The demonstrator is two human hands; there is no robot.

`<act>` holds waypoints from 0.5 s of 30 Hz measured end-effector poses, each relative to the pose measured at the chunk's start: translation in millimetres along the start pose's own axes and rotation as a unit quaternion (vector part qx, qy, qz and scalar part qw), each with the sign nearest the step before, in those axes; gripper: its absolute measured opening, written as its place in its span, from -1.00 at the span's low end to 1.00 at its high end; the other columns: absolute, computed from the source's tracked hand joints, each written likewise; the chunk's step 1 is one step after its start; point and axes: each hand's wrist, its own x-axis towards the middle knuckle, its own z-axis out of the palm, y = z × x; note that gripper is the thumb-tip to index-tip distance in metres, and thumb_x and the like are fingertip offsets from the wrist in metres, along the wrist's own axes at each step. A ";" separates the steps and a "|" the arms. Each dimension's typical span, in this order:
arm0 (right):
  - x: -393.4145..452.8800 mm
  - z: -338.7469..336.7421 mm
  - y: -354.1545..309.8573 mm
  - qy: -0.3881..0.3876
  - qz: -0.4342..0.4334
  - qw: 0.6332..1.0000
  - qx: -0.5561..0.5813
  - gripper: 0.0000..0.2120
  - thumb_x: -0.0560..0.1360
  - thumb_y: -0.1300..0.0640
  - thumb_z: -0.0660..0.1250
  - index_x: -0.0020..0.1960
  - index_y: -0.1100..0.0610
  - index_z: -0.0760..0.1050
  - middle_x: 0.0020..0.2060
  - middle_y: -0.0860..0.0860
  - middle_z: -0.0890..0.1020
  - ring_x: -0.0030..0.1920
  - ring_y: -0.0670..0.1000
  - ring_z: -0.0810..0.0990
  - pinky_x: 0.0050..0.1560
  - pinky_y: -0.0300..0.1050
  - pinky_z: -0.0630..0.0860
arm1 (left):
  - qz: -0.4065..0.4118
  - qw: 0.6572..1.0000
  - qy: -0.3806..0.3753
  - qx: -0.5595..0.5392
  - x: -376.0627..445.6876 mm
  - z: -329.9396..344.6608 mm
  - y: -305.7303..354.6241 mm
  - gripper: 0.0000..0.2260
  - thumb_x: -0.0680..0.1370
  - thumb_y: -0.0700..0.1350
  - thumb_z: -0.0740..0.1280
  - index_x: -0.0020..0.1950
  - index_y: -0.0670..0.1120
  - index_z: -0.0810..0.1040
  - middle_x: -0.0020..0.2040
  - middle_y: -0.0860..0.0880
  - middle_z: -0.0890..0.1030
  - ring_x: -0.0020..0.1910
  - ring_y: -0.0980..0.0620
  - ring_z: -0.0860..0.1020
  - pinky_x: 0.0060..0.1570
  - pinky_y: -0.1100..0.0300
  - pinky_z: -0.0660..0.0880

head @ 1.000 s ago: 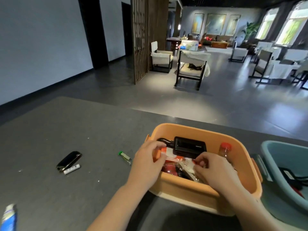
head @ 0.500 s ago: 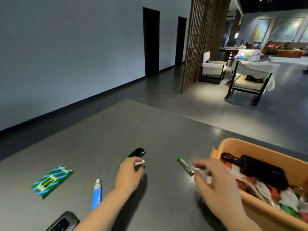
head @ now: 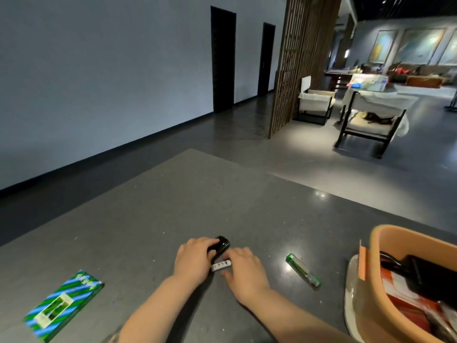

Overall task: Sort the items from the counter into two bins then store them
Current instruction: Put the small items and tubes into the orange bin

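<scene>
On the dark grey counter [head: 173, 206] my left hand [head: 194, 262] curls its fingers over a glossy black oval device [head: 222, 243]. Just right of it, my right hand [head: 246, 272] pinches the end of a small white tube [head: 220, 265], with fingers above and thumb below. A green lighter [head: 303, 269] lies to the right of both hands. A green and blue striped packet [head: 64, 305] lies at the near left. The orange bin [head: 385, 233] stands at the right edge and holds a black charger [head: 430, 276] and red and white packets [head: 405, 298].
The counter's far edge runs diagonally behind the hands, with grey floor beyond it. Chairs [head: 368, 125] and a wooden lattice screen [head: 296, 63] stand far off in the room. A clear plastic sheet [head: 351, 300] lies under the bin's left side.
Both hands left the orange bin and moved left across the counter. My left hand closed over the black device, and my right hand came in to the white tube. The view swung left.
</scene>
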 end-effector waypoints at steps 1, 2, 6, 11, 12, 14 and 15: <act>1.8 2.0 1.0 0.001 0.000 1.000 -0.011 -0.78 0.54 0.06 0.25 0.18 0.01 0.44 0.17 -0.05 0.51 0.25 0.05 0.37 0.19 -0.06 0.33 | 0.005 1.000 0.008 0.005 0.8 1.0 -2.1 -0.67 0.56 -0.06 0.24 0.30 0.21 0.48 0.26 0.19 0.53 0.23 0.06 0.45 0.18 0.16 0.31; 2.3 3.6 2.2 0.004 0.000 1.000 -0.022 -0.79 0.54 0.03 0.25 0.17 0.02 0.45 0.15 -0.04 0.52 0.23 0.05 0.38 0.17 -0.06 0.33 | 0.010 1.000 0.015 0.008 1.2 2.3 -2.9 -0.67 0.56 -0.08 0.24 0.29 0.21 0.48 0.25 0.20 0.54 0.23 0.07 0.45 0.17 0.16 0.29; -6.2 5.5 6.0 0.017 0.004 0.999 -0.034 -0.81 0.56 -0.01 0.22 0.13 0.02 0.48 0.10 -0.05 0.53 0.20 0.03 0.38 0.13 -0.08 0.33 | 0.000 0.999 0.033 0.012 -0.4 6.5 -0.1 -0.72 0.52 0.06 0.29 0.23 0.14 0.53 0.20 0.15 0.57 0.21 0.06 0.47 0.16 0.16 0.29; -59.9 -15.7 18.3 0.078 0.051 0.993 0.068 -0.86 0.56 -0.03 0.24 0.09 -0.06 0.47 0.03 -0.15 0.50 0.15 -0.05 0.39 0.12 -0.15 0.34 | -0.044 0.997 0.034 -0.045 -14.0 5.3 9.4 -0.65 0.40 0.02 0.45 0.16 0.05 0.54 0.12 0.04 0.60 0.16 -0.02 0.51 0.04 0.13 0.45; -75.9 -24.6 21.5 0.099 0.058 0.989 0.096 -0.87 0.55 -0.04 0.25 0.07 -0.06 0.48 -0.01 -0.18 0.49 0.12 -0.07 0.40 0.11 -0.16 0.35 | -0.050 0.996 0.036 -0.058 -19.8 4.0 14.1 -0.66 0.40 -0.02 0.46 0.16 0.04 0.54 0.11 0.03 0.60 0.15 -0.03 0.50 0.02 0.12 0.45; -107.9 -47.7 26.2 0.141 0.058 0.977 0.148 -0.89 0.54 -0.04 0.28 0.04 -0.06 0.49 -0.08 -0.24 0.45 0.07 -0.13 0.41 0.09 -0.21 0.36 | -0.047 0.993 0.048 -0.094 -32.4 -0.1 31.4 -0.64 0.38 -0.08 0.48 0.15 0.01 0.55 0.09 0.01 0.61 0.14 -0.05 0.52 0.00 0.11 0.45; -124.1 -61.3 28.3 0.162 0.055 0.971 0.167 -0.90 0.53 -0.03 0.30 0.03 -0.06 0.50 -0.11 -0.26 0.44 0.04 -0.17 0.41 0.08 -0.25 0.36 | -0.042 0.990 0.057 -0.122 -39.7 -3.6 45.4 -0.63 0.37 -0.09 0.50 0.15 0.00 0.55 0.08 0.01 0.62 0.11 -0.04 0.54 -0.01 0.12 0.45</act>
